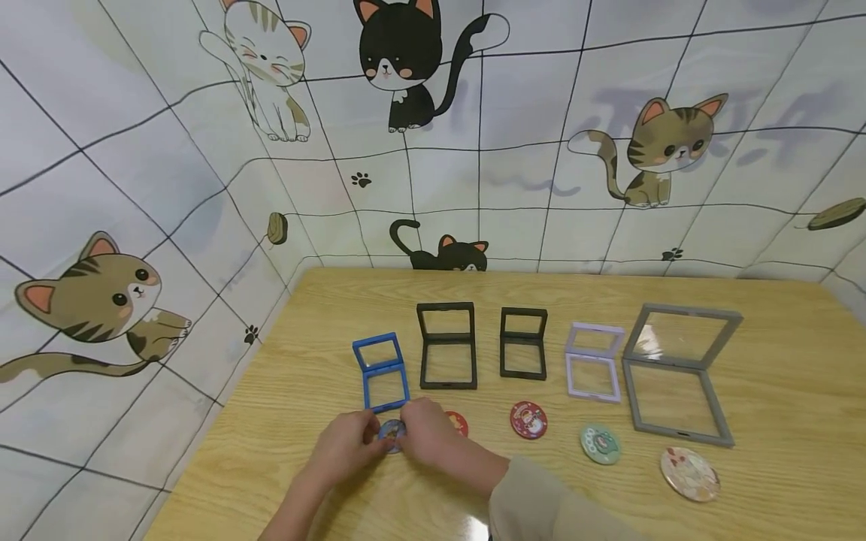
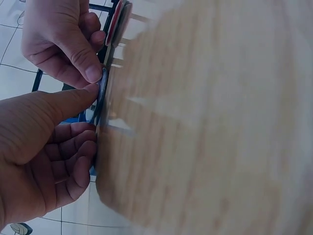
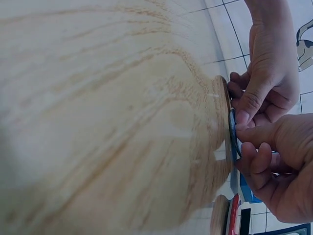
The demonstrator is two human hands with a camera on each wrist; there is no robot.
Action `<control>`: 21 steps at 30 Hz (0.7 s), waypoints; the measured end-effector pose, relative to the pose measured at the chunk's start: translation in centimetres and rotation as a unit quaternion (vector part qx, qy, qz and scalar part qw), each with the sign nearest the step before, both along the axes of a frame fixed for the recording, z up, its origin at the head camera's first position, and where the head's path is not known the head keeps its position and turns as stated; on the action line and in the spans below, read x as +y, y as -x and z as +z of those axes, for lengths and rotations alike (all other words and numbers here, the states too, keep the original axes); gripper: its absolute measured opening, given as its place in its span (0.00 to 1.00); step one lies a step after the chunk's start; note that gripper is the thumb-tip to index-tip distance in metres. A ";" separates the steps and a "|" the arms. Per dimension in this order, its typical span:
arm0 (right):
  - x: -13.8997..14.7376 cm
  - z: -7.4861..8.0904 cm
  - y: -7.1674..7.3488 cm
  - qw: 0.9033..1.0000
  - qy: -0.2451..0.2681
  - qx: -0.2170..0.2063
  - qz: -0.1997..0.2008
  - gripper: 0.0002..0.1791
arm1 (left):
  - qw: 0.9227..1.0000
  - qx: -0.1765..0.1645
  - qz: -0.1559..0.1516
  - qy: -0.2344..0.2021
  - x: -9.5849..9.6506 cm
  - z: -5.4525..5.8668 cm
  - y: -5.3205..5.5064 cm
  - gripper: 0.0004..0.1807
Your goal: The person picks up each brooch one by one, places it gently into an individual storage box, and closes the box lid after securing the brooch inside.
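Observation:
A small round blue badge [image 1: 391, 430] lies at the front left of the table, seen almost edge-on in both wrist views. My left hand [image 1: 346, 443] pinches its left edge, the thumb on top. From the other side my right hand [image 1: 429, 434] grips the badge too, and the two thumbs nearly meet in the left wrist view. Fingers cover much of the badge. Just behind the hands stands an unfolded blue display frame [image 1: 383, 368]. Next to my right hand, a red badge [image 1: 459, 423] is partly hidden by it.
Behind are a large black frame [image 1: 449, 340], a smaller black frame [image 1: 523, 340], a lilac frame [image 1: 591, 355] and a grey frame [image 1: 666, 365], all unfolded. A red badge [image 1: 528, 420], a green badge [image 1: 600, 444] and a cream badge [image 1: 690, 474] lie in front. Cat-print walls border the wooden table [image 1: 230, 473].

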State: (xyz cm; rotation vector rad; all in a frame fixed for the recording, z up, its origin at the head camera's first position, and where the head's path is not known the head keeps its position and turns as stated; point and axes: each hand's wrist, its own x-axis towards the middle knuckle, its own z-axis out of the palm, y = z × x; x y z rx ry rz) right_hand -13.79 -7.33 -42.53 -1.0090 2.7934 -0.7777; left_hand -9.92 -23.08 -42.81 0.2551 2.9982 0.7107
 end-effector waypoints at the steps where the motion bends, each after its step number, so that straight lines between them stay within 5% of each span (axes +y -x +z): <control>1: 0.1 0.0 0.0 1.000 0.002 -0.003 0.000 0.13 | 1.000 0.003 -0.001 0.000 0.0 0.0 0.0 0.13; 11: 0.2 -0.4 0.1 0.998 0.051 -0.033 -0.009 0.12 | 0.999 -0.005 -0.011 -0.039 -0.1 0.1 -0.2 0.12; 21: 0.4 0.1 0.3 0.989 0.111 -0.097 -0.020 0.10 | 0.992 -0.032 -0.009 -0.125 -0.6 -0.1 -0.1 0.07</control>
